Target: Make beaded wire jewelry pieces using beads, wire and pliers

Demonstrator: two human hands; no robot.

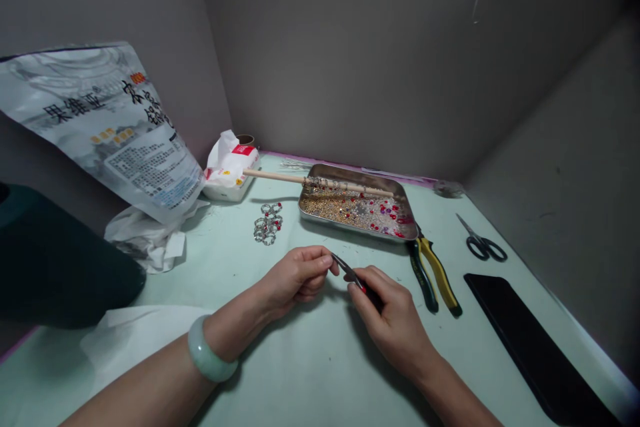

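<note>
My right hand (pixel 393 310) is closed around slim dark pliers (pixel 349 271), whose narrow jaws point up and left. At their tip, my left hand (pixel 305 275) pinches thumb against fingers. Whatever sits in that pinch is too small or hidden to make out. A jade-green bangle (pixel 209 353) circles my left wrist. Beyond the left hand lies a cluster of wire rings (pixel 267 224) with red beads. Behind both hands stands a metal tray (pixel 350 229) holding gold, clear, red and purple beads. A wooden stick (pixel 277 176) wound with wire rests across it.
Right of the tray lie yellow-and-green pliers (pixel 441 275), scissors (pixel 481 245) and a black slab (pixel 530 340). On the left are a large printed bag (pixel 115 127), a tissue pack (pixel 231 170), crumpled tissue (pixel 150 240) and a dark green cylinder (pixel 60 260). Grey walls enclose the table.
</note>
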